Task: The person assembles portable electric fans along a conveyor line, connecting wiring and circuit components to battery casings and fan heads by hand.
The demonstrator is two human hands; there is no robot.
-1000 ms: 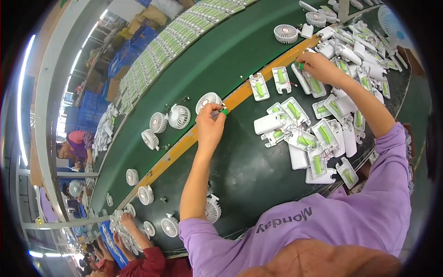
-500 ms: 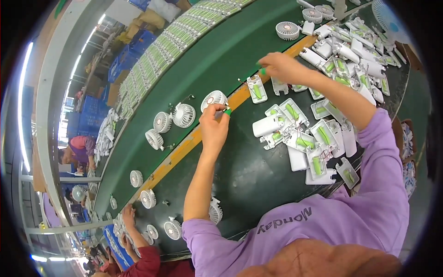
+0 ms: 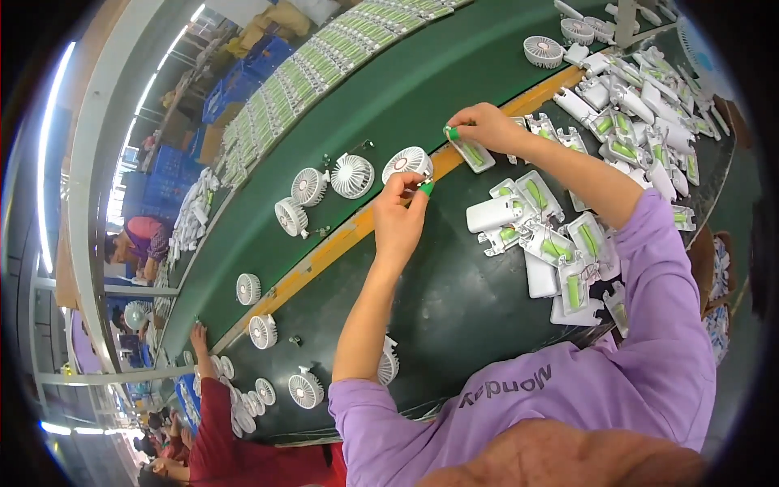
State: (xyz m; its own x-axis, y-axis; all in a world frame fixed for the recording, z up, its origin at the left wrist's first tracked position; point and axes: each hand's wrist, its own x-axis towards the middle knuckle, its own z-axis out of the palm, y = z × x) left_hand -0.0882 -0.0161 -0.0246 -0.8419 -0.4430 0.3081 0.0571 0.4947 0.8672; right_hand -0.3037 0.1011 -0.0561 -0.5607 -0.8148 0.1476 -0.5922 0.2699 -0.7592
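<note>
My left hand (image 3: 399, 213) pinches a round white fan head (image 3: 406, 162) at the yellow edge strip (image 3: 341, 243) of the green conveyor belt (image 3: 422, 89); a green fingertip cover shows on one finger. My right hand (image 3: 484, 127) grips a white fan housing with a green battery (image 3: 471, 152), lifted just above the dark worktable (image 3: 454, 292) near the strip. The two hands are a short way apart, the right one farther back.
Several white housings with green batteries (image 3: 560, 235) lie piled right of my hands. White fan heads (image 3: 324, 183) ride the belt, others (image 3: 304, 390) lie at the table's near end. Another person in a red sleeve (image 3: 219, 422) works at lower left. Blue crates (image 3: 243, 73) stand beyond the belt.
My right hand has moved left from the pile of housings, carrying one housing toward my left hand. My left hand stayed at the fan head on the strip.
</note>
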